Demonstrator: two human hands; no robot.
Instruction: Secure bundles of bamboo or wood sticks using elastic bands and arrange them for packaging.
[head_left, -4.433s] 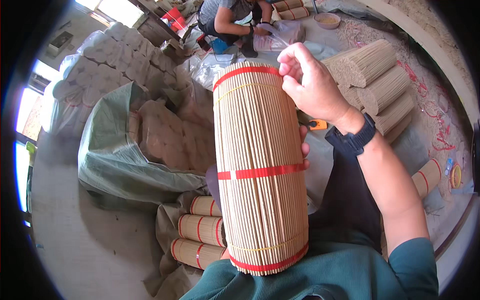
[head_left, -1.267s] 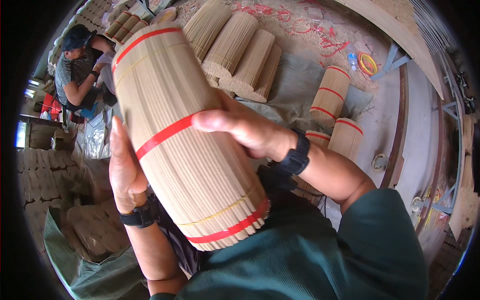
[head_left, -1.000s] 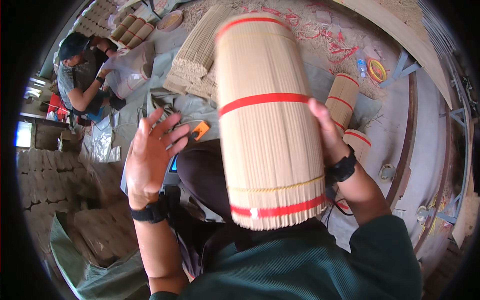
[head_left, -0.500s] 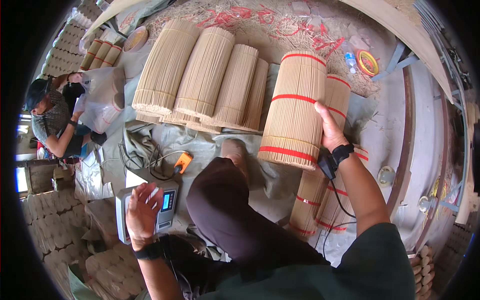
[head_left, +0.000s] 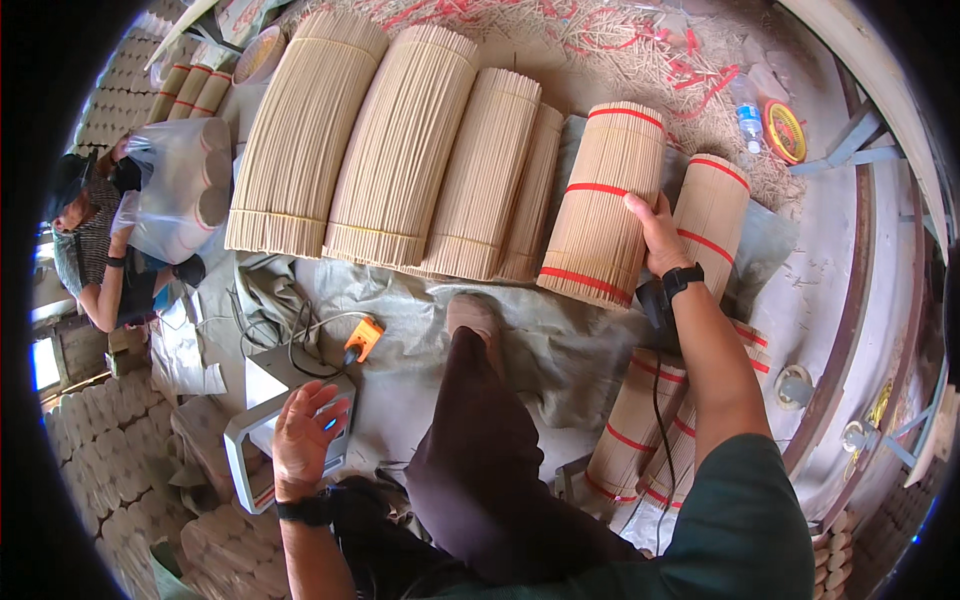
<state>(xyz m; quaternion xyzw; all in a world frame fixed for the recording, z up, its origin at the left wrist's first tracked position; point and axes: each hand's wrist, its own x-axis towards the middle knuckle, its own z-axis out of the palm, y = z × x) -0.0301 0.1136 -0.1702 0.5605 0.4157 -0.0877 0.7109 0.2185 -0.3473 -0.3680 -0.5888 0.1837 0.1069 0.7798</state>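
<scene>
Head view: I record the right hand (head_left: 657, 236) clasping a red-banded stick bundle (head_left: 600, 222) by its right side, long axis pointing away, well right of the left hand (head_left: 300, 440), fingers parted, over a grey machine (head_left: 268, 380). A co-worker's clear bag (head_left: 168, 205) contains round bundles.

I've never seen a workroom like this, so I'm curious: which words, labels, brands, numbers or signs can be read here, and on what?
None can be read.
Bottle at upper right: its blue label is too small to make out.
Grey device by the left hand: its blue-lit screen is partly covered, nothing legible.
Stick bundle in the right hand: no writing shows on its red bands.
</scene>
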